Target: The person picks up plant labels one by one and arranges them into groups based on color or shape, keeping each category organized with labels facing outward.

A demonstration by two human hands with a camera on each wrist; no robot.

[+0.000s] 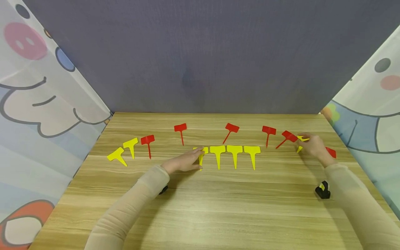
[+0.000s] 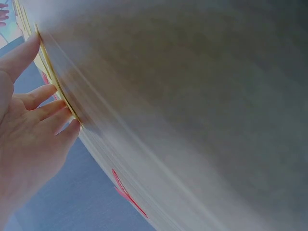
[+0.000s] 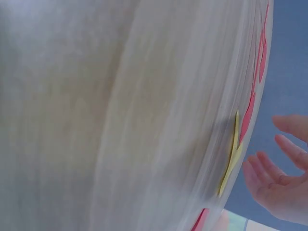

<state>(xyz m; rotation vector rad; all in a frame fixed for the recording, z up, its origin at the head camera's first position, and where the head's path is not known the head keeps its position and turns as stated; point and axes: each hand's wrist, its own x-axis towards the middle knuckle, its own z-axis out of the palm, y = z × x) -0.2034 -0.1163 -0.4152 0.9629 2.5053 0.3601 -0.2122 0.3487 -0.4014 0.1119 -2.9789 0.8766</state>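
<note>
My left hand (image 1: 184, 162) rests on the leftmost yellow T-shaped plant label (image 1: 200, 158) of a row in the middle of the table. In the left wrist view its thumb and outstretched fingertips lie along that label (image 2: 55, 84). Beside it in the row stand three more yellow plant labels (image 1: 234, 149), heads at the back and points towards me. On the right, my right hand (image 1: 312, 145) hovers at another yellow label (image 1: 300, 149) and partly covers it. The right wrist view shows its loosely bent fingers apart from that label (image 3: 235, 149), holding nothing.
Several red plant labels lie along the back of the wooden table (image 1: 212, 211), one red label (image 1: 331, 152) partly behind the right wrist. Two yellow labels (image 1: 130, 142) lie at the left. A grey panel (image 1: 200, 62) rises behind. Small black pieces (image 1: 323, 190) show beneath the forearms.
</note>
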